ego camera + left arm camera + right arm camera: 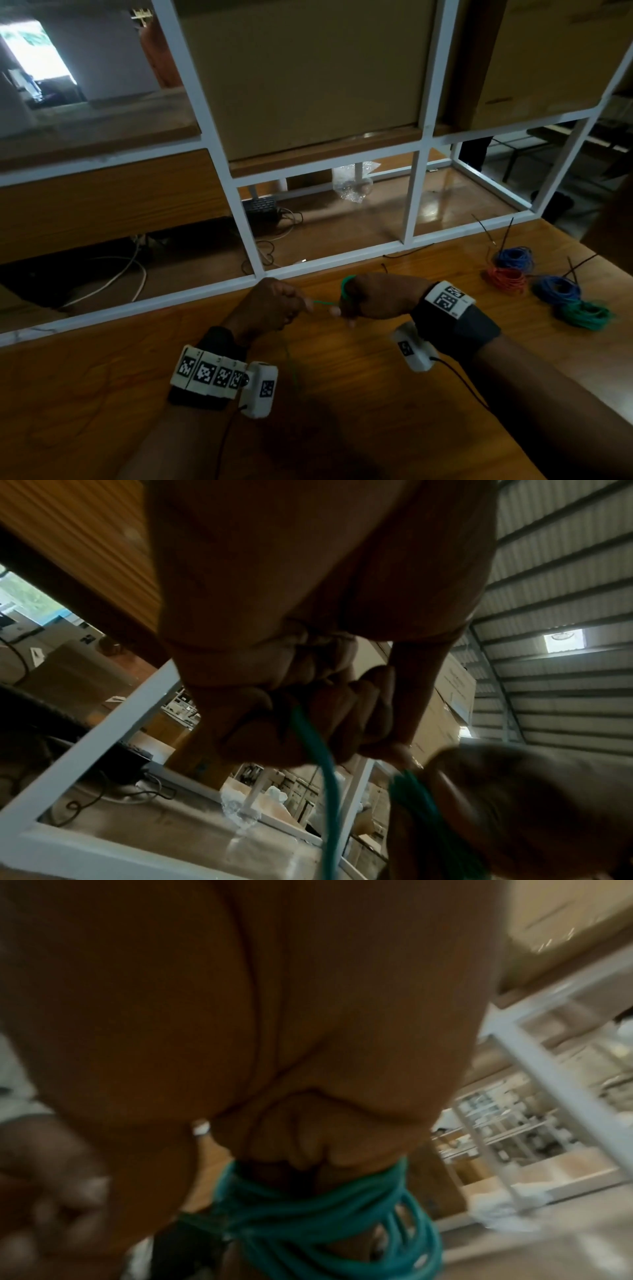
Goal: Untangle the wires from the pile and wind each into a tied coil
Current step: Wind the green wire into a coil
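Note:
My right hand (370, 298) is closed around a small coil of green wire (346, 286), whose loops wrap over its fingers (308, 1150) in the right wrist view as green turns (308, 1204). A short taut stretch of the same green wire (323, 303) runs left to my left hand (277, 303), which pinches it in curled fingers (308, 718). The loose tail (329, 791) hangs down from that hand toward the wooden table (342, 411). Both hands hover just above the table's far edge.
Tied coils lie at the table's right: two blue (513, 258) (556, 287), one red (507, 279), one green (585, 313), with black ties sticking up. A white metal frame (239, 192) stands along the far edge, cables and a plastic bag (352, 185) on the floor behind.

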The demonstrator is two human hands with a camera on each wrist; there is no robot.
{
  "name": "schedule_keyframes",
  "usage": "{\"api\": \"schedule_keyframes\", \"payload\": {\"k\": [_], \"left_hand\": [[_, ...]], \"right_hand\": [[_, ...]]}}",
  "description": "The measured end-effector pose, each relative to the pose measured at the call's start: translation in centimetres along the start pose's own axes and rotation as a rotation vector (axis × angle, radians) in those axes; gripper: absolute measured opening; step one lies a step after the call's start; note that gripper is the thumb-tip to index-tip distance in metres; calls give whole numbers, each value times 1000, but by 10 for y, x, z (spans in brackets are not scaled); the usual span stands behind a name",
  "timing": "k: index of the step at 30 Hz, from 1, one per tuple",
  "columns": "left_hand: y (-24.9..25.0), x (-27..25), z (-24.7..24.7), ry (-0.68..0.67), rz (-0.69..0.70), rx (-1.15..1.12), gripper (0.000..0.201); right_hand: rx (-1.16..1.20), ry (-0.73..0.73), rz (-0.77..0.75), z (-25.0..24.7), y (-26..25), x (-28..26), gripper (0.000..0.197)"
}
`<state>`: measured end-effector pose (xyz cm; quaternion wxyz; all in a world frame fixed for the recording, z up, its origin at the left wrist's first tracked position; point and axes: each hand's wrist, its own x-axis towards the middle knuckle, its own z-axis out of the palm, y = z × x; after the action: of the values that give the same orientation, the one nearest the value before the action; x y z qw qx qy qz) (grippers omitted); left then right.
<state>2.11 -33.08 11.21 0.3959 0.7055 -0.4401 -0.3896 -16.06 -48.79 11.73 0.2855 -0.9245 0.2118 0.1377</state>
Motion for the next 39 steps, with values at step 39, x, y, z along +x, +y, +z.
{"api": "schedule_keyframes", "payload": {"k": [39], "left_hand": [[62, 67, 104, -127, 67, -345, 27]], "right_hand": [[1878, 298, -752, -16, 22, -54, 39]]}}
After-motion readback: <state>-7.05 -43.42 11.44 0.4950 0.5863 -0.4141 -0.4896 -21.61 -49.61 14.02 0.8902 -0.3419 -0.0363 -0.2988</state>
